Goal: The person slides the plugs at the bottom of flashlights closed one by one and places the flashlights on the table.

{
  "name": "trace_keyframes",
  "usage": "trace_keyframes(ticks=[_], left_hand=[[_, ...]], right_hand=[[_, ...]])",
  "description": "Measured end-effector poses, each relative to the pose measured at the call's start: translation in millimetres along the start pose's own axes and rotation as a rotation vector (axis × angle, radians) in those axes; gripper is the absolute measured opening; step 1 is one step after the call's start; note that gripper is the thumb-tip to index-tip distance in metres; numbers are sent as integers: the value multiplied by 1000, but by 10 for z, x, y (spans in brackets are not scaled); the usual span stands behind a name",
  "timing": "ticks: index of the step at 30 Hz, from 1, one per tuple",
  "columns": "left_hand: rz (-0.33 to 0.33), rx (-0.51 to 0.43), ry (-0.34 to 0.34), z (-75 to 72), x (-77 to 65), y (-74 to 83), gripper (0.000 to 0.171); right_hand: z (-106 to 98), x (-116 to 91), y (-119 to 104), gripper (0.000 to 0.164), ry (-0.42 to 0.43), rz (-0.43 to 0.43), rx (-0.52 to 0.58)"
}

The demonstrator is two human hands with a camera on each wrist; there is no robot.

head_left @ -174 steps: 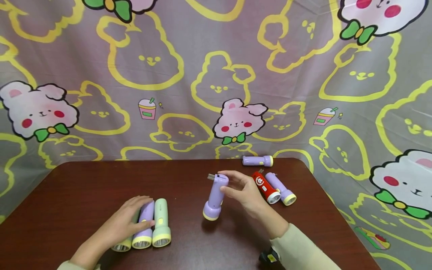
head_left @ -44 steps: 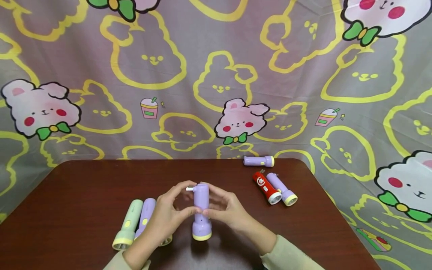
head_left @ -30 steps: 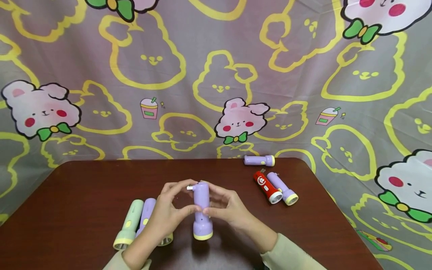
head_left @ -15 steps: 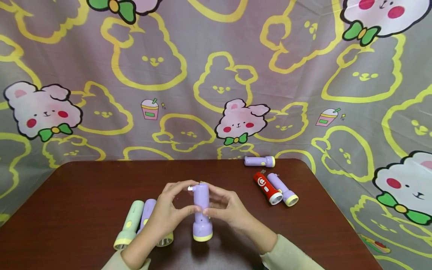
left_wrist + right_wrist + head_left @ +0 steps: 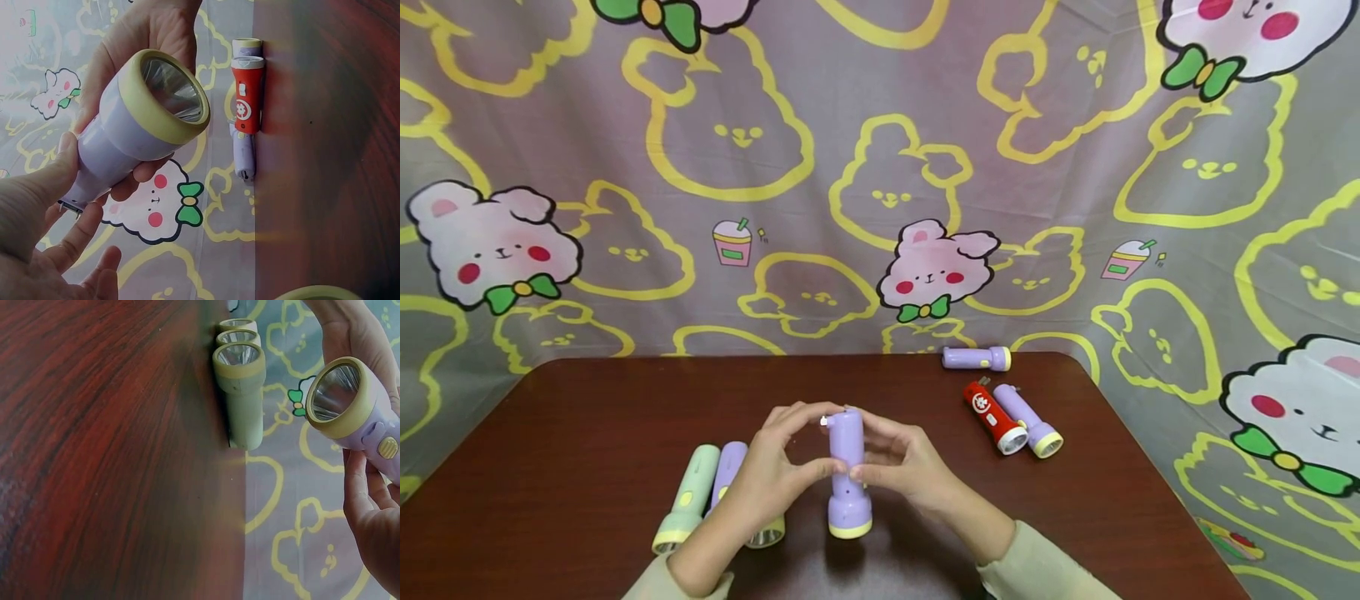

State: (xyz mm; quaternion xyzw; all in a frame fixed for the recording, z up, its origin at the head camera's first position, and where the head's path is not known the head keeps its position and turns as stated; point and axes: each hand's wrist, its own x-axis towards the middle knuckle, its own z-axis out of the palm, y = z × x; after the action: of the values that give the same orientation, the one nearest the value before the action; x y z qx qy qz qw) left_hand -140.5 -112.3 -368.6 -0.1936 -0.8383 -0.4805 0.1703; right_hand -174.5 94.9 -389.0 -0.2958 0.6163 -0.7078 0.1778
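Note:
A purple flashlight (image 5: 849, 510) with a yellow rim is held upright above the table, lens down, in both hands. My left hand (image 5: 767, 467) pinches its left side, thumb on the near face and a fingertip by the small plug prongs (image 5: 824, 422) near the top. From the other side my right hand (image 5: 910, 467) grips it, thumb tip close to the left one. In the right wrist view the yellow switch (image 5: 388, 447) shows on the barrel. The left wrist view looks at its lens (image 5: 175, 90), with prongs at the tail end.
Left of the hands lie a green flashlight (image 5: 687, 497), a purple flashlight (image 5: 731, 462) and a third (image 5: 767, 534), partly hidden by my left arm. A red flashlight (image 5: 996, 418) and two purple ones (image 5: 1030, 421) lie back right. A patterned cloth (image 5: 805, 208) hangs behind the table (image 5: 587, 433).
The left hand has left the row of flashlights and joined the right on the purple one, which moved slightly left and nearer. Lately the hands hold still; the prongs appear shorter from this side.

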Motion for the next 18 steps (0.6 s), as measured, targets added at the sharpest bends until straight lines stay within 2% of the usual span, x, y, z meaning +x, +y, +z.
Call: trace_keyframes(ticks=[10, 18], left_hand=[[35, 19, -21, -22, 20, 13, 57], [58, 25, -37, -43, 12, 5, 57]], right_hand=[[4, 6, 0, 69, 2, 8, 8], [13, 6, 22, 65, -27, -23, 8]])
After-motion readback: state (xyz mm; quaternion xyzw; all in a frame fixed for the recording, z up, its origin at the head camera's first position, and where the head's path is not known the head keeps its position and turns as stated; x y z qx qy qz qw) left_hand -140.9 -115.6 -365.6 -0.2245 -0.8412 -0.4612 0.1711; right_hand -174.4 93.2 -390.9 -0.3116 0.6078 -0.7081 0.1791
